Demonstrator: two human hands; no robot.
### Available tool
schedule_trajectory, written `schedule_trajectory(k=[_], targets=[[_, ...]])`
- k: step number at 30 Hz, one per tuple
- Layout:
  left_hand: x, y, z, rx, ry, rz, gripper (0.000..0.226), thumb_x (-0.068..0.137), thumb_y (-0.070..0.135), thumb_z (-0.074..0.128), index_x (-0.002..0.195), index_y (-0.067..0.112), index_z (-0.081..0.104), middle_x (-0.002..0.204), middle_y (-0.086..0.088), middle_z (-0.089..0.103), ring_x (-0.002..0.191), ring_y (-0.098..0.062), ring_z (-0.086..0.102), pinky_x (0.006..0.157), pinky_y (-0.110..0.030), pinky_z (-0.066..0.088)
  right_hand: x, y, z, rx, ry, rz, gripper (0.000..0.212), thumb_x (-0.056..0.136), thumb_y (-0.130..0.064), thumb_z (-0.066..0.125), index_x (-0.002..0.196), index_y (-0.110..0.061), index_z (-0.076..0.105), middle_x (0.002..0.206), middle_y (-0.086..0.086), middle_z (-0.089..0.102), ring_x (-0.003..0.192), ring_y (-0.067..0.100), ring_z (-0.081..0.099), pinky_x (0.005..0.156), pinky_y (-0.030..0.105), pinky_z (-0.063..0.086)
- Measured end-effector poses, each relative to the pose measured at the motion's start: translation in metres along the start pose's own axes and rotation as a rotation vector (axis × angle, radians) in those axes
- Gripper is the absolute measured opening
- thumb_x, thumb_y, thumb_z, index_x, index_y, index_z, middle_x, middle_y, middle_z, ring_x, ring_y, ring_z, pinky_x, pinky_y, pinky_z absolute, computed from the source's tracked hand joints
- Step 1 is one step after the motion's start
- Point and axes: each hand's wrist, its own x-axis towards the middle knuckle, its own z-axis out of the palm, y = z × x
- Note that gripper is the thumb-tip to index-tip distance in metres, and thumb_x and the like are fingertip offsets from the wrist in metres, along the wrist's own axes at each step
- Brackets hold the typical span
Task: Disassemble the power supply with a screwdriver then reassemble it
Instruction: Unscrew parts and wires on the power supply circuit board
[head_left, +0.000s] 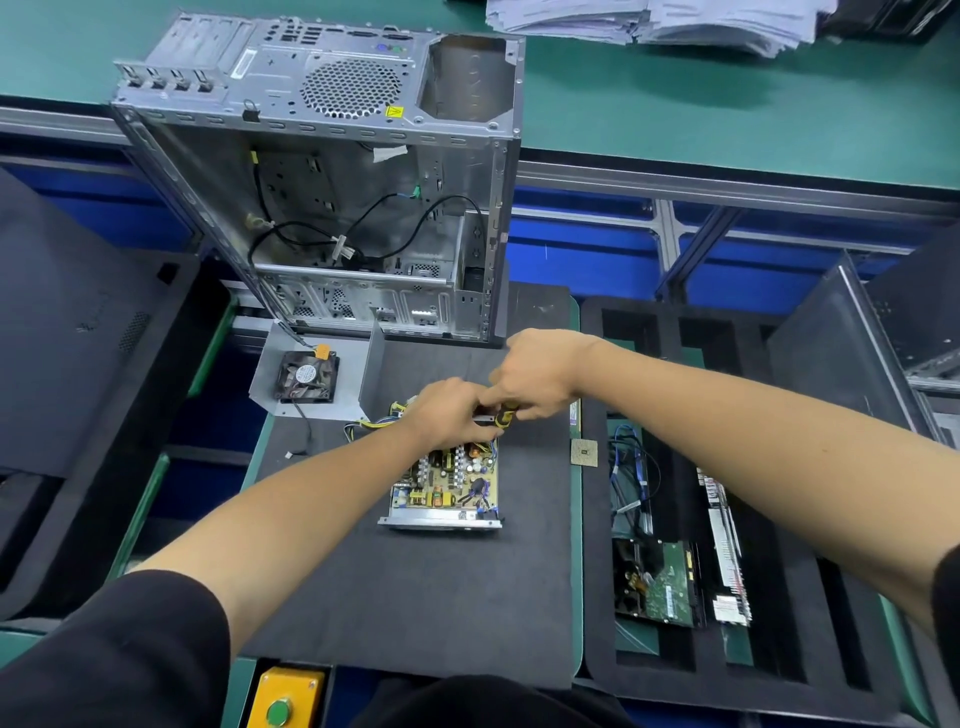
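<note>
The opened power supply (444, 488) lies on the dark mat (415, 597), its yellow circuit board bare in the metal base. Its grey cover (317, 374), with the black fan, lies apart to the left. My right hand (535, 379) grips a screwdriver (503, 415) with a yellow and black handle over the far end of the board. My left hand (449, 413) rests curled on that far end, right against the screwdriver. What its fingers hold is hidden.
An empty silver computer case (332, 171) stands behind the mat. A foam tray (727, 519) on the right holds a hard drive (660, 582), cables and cards. A processor chip (584, 451) lies by the mat's right edge. A yellow box with a green button (283, 701) sits near me.
</note>
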Motion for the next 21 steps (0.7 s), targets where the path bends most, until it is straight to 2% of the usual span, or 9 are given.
schedule_trajectory(k=[4, 7, 10, 13, 15, 17, 19, 21], targets=[[0.0, 0.0, 0.001, 0.009, 0.013, 0.006, 0.028, 0.084, 0.052, 0.072, 0.104, 0.032, 0.074, 0.083, 0.003, 0.075, 0.084, -0.025, 0.068, 0.068, -0.036, 0.052, 0.003, 0.001, 0.004, -0.036, -0.037, -0.01, 0.03, 0.102, -0.044, 0.036, 0.11, -0.021, 0.054, 0.087, -0.001, 0.068, 0.064, 0.027, 0.053, 0.077, 0.04, 0.052], [0.0, -0.001, 0.001, 0.005, 0.034, 0.016, 0.027, 0.082, 0.05, 0.073, 0.103, 0.034, 0.074, 0.07, 0.007, 0.065, 0.08, -0.026, 0.067, 0.062, -0.033, 0.046, 0.005, -0.002, 0.005, -0.021, -0.033, 0.046, 0.029, 0.103, -0.042, 0.037, 0.103, -0.018, 0.054, 0.078, 0.004, 0.066, 0.059, 0.028, 0.047, 0.075, 0.041, 0.053], [0.0, -0.001, 0.002, 0.018, 0.05, 0.026, 0.03, 0.082, 0.051, 0.073, 0.105, 0.032, 0.073, 0.078, 0.003, 0.071, 0.084, -0.026, 0.067, 0.063, -0.033, 0.045, 0.006, -0.006, 0.005, 0.019, -0.038, 0.11, 0.03, 0.101, -0.041, 0.04, 0.103, -0.017, 0.058, 0.07, 0.003, 0.059, 0.058, 0.028, 0.045, 0.068, 0.037, 0.052], [0.0, -0.001, 0.003, 0.007, 0.065, 0.056, 0.031, 0.082, 0.051, 0.074, 0.107, 0.032, 0.072, 0.085, 0.002, 0.074, 0.087, -0.028, 0.067, 0.064, -0.035, 0.047, 0.007, -0.01, 0.008, 0.029, -0.057, 0.204, 0.036, 0.099, -0.043, 0.039, 0.105, -0.02, 0.066, 0.062, 0.0, 0.048, 0.059, 0.027, 0.049, 0.053, 0.03, 0.034], [-0.001, -0.002, 0.003, -0.021, 0.082, 0.063, 0.03, 0.082, 0.053, 0.076, 0.105, 0.034, 0.072, 0.08, 0.004, 0.073, 0.084, -0.027, 0.067, 0.062, -0.033, 0.043, 0.007, -0.014, 0.012, 0.054, -0.076, 0.27, 0.039, 0.099, -0.046, 0.038, 0.091, -0.019, 0.066, 0.07, 0.001, 0.059, 0.054, 0.023, 0.045, 0.048, 0.029, 0.024], [-0.002, -0.002, 0.003, -0.03, 0.086, 0.065, 0.03, 0.082, 0.058, 0.076, 0.102, 0.036, 0.073, 0.066, 0.009, 0.063, 0.079, -0.026, 0.066, 0.059, -0.032, 0.04, 0.008, -0.017, 0.013, 0.087, -0.075, 0.33, 0.045, 0.099, -0.049, 0.039, 0.068, -0.018, 0.049, 0.079, 0.005, 0.066, 0.048, 0.019, 0.033, 0.047, 0.028, 0.021], [-0.002, -0.002, 0.002, -0.032, 0.087, 0.069, 0.028, 0.081, 0.058, 0.076, 0.098, 0.035, 0.072, 0.054, 0.015, 0.046, 0.075, -0.026, 0.065, 0.058, -0.031, 0.037, 0.007, -0.017, 0.012, 0.109, -0.077, 0.349, 0.049, 0.099, -0.05, 0.039, 0.062, -0.018, 0.036, 0.079, 0.006, 0.066, 0.047, 0.017, 0.031, 0.047, 0.028, 0.022], [-0.001, -0.001, 0.002, -0.031, 0.087, 0.071, 0.028, 0.081, 0.057, 0.077, 0.097, 0.034, 0.072, 0.051, 0.019, 0.039, 0.074, -0.026, 0.064, 0.058, -0.031, 0.034, 0.006, -0.017, 0.01, 0.081, -0.085, 0.33, 0.049, 0.099, -0.053, 0.037, 0.067, -0.017, 0.046, 0.076, 0.004, 0.065, 0.048, 0.018, 0.037, 0.049, 0.028, 0.029]])
